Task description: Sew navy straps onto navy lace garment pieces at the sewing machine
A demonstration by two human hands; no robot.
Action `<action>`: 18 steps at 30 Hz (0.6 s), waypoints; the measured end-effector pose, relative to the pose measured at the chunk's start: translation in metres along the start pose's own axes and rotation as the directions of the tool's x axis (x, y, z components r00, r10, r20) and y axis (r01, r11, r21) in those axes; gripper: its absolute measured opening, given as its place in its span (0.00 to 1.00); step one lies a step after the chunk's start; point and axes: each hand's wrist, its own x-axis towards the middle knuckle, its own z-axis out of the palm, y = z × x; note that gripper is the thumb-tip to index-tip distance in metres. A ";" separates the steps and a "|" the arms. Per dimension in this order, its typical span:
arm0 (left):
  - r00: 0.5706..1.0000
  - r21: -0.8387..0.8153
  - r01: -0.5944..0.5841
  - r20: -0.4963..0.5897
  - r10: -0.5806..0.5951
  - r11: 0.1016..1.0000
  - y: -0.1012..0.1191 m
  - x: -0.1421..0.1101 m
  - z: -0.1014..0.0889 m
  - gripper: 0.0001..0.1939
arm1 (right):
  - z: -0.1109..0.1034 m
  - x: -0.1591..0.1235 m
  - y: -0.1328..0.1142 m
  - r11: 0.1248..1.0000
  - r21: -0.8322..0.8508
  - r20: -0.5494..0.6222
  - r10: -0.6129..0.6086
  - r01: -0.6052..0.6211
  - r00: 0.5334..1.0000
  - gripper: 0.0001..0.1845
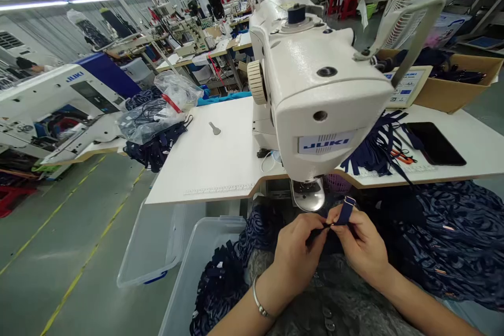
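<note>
Just below the sewing machine's needle area, my two hands meet fingertip to fingertip. My right hand [360,241] is closed on a navy strap [346,212] with a small metal buckle at its top. Pinched shut, my left hand [298,245] grips dark navy fabric at the point where the hands meet; its exact shape is hidden by my fingers. The white sewing machine [326,94] stands right in front, its metal plate [308,197] a little above my fingertips.
Dark patterned garments [452,236] hang at the right. A phone [435,143], orange-handled snips [403,156] and navy straps [372,144] lie on the right tabletop. At lower left, a plastic bin [185,278] holds navy fabric. A bagged bundle [157,110] sits at the table's left edge.
</note>
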 end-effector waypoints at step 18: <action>0.980 0.550 -0.076 -0.115 0.165 0.832 -0.022 0.006 -0.013 0.10 | 0.005 0.038 0.002 0.882 -0.468 0.155 0.145 -0.057 0.977 0.03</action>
